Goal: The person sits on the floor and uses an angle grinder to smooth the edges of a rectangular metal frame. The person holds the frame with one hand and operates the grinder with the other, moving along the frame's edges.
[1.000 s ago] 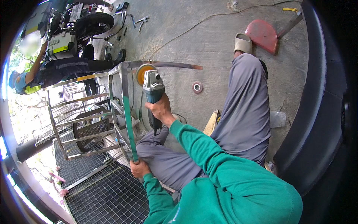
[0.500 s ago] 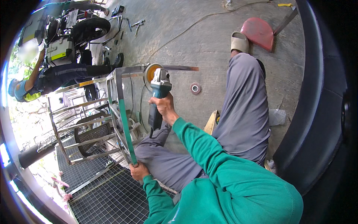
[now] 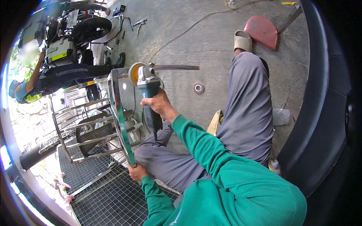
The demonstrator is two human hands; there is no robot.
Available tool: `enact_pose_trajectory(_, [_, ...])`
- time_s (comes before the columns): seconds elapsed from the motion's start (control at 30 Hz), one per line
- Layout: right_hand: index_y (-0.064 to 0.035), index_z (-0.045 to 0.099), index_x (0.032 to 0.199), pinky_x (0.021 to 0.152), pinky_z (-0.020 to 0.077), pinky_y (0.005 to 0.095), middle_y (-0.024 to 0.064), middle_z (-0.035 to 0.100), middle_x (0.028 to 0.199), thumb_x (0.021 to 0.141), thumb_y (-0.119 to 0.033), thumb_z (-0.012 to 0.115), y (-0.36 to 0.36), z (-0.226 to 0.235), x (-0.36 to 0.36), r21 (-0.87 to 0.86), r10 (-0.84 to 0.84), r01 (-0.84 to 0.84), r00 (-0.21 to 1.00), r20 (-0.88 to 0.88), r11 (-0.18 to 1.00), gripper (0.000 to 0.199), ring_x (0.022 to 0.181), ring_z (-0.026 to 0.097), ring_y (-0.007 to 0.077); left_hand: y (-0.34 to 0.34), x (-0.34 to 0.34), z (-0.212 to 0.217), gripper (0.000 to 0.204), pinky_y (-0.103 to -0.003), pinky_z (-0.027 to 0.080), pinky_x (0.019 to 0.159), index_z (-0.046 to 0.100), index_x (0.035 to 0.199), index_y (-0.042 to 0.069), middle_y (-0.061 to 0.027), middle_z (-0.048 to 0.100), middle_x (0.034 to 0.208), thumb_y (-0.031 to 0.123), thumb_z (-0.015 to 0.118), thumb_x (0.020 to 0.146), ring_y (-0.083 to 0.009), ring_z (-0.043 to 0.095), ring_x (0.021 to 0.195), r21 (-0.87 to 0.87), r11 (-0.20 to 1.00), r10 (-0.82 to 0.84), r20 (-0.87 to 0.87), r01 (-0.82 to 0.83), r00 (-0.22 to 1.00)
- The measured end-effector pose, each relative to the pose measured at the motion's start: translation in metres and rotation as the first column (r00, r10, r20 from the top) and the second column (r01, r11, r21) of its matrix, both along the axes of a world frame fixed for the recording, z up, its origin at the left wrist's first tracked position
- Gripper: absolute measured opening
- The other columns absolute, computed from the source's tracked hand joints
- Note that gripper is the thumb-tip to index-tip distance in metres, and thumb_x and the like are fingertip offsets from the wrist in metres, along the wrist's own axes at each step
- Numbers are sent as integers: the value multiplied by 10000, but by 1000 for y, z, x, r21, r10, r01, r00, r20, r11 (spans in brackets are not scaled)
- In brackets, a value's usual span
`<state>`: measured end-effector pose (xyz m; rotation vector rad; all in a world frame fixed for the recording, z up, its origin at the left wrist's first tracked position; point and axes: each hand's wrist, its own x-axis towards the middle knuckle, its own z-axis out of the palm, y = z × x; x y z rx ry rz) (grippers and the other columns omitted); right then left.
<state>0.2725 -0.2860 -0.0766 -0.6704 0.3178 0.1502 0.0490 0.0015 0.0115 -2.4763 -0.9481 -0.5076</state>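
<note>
My right hand (image 3: 163,105) is wrapped round the body of a dark teal and black angle grinder (image 3: 151,90) with a silver head. Its yellow disc (image 3: 133,74) lies over the far bar of a shiny metal frame (image 3: 125,137), close to the frame's corner. Whether disc and metal touch I cannot tell. Down at the near end of the frame's long side rail, my left hand (image 3: 138,172) grips the metal. Crossbars of the frame stretch away to the left, and the bar's free end (image 3: 177,67) points right past the grinder.
A loose round disc (image 3: 198,88) lies on the concrete. Farther right is a red, round-edged plate (image 3: 261,32) on a metal bar. Motorcycle (image 3: 90,30), hand tools (image 3: 139,25) and another person's legs (image 3: 86,71) are at upper left. A black padded seat (image 3: 320,113) borders the right.
My right hand has moved the grinder left along the far bar, bringing its disc nearer the frame's corner. The frame and my left hand have shifted slightly.
</note>
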Motion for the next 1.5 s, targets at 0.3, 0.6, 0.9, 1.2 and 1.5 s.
enact_pose_trajectory(0.3, [-42,675,868,602,564,377,53,652,764,727,-129,822,-9,-76,1,387,-36,249,876,-480,888,221,601,633,188,2,8,7,301,-608,495,702,623,880,111,-176,716,802,391,729,846,-461,697,804,-66,997,46,-5,-46,999])
enact_pose_trajectory(0.6, [-65,676,899,655,549,365,34,672,819,702,-90,815,-5,-34,-2,143,-7,33,984,-176,989,243,679,632,162,3,5,3,322,-615,482,691,617,872,102,-185,720,806,407,714,847,-469,691,799,-29,998,55,-5,-55,999])
enact_pose_trajectory(0.9, [-35,677,948,633,595,388,70,692,817,768,-102,814,-44,-101,-2,436,12,182,914,-405,881,236,649,680,208,11,9,8,279,-603,485,686,625,865,115,-186,715,801,385,687,838,-465,690,791,-33,998,50,-11,-51,999])
enact_pose_trajectory(1.2, [-17,668,905,637,563,437,88,651,815,727,-143,826,-72,-144,-8,295,-3,179,858,-514,939,269,656,652,234,11,6,12,313,-606,527,753,698,987,146,-192,753,910,436,708,869,-474,710,868,-91,990,108,-47,-112,993])
enact_pose_trajectory(1.5, [-36,620,999,648,590,453,89,645,844,799,-171,784,-76,-174,-19,285,80,83,852,-518,955,291,682,662,245,9,-2,-7,300,-614,448,640,596,836,93,-192,684,775,380,685,843,-467,665,750,42,999,-7,57,5,998])
